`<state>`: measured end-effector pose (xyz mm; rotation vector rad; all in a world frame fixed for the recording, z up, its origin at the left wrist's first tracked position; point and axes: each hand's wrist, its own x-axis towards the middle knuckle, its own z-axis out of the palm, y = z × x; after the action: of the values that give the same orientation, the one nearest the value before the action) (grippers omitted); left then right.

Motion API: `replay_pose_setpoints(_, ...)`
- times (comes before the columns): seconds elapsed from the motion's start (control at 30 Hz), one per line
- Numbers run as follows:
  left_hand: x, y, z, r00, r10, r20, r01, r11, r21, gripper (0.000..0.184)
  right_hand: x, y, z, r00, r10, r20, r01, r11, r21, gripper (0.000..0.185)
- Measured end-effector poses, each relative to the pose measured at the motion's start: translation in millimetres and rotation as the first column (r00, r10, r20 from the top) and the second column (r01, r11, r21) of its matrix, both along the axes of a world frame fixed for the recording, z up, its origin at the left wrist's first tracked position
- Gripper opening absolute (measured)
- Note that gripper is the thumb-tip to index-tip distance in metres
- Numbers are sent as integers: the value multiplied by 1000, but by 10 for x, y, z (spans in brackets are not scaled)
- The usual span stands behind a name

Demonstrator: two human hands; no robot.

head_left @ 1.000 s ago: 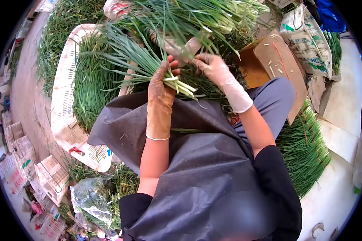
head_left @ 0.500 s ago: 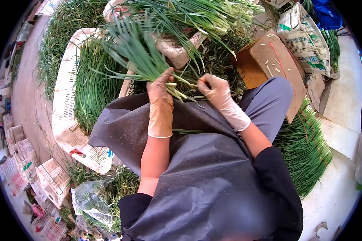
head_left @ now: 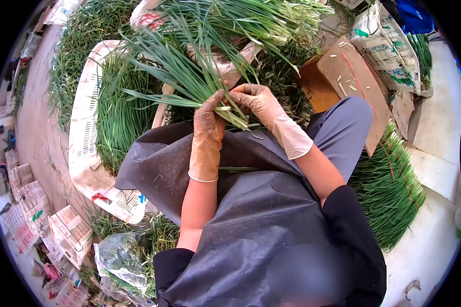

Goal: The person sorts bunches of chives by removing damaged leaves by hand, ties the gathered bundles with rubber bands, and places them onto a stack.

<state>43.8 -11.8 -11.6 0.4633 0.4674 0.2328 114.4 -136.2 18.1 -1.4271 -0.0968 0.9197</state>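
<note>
A bunch of garlic chives, green leaves fanning to the upper left and pale stem ends pointing lower right, is held above my lap. My left hand, in a stained thin glove, is closed around the stems. From the right, my gloved right hand meets the bunch just above the stem ends, its thumb and fingers pinched on the chives; the exact stalks between the fingertips are partly hidden. Just beyond both hands lies a larger heap of garlic chives, with its pale ends toward the right.
To the left, a white plastic basket contains upright chives. A cardboard box with stem scraps stands by my right knee, near a tied chive bundle. A dark apron covers my lap; a clear plastic bag lies lower left.
My right hand has moved left and slightly up, from drawing at a stalk end to pinching at the bunch beside my left hand. The leaves, blurred before, are now steadier.
</note>
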Motion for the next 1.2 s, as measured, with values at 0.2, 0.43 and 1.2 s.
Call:
replay_pose_setpoints(0.2,9,-57,51,991,-91,-94,91,996,2,35,32,-47,-67,974,-20,-226,42,995,95,20)
replay_pose_setpoints(0.43,45,-208,54,982,101,-157,-101,995,6,28,-25,83,-180,945,-76,318,106,991,-76,19)
replay_pose_setpoints(1.2,-33,192,199,894,317,-316,-229,931,286,22,527,-149,-489,994,15,109,9,977,-213,18)
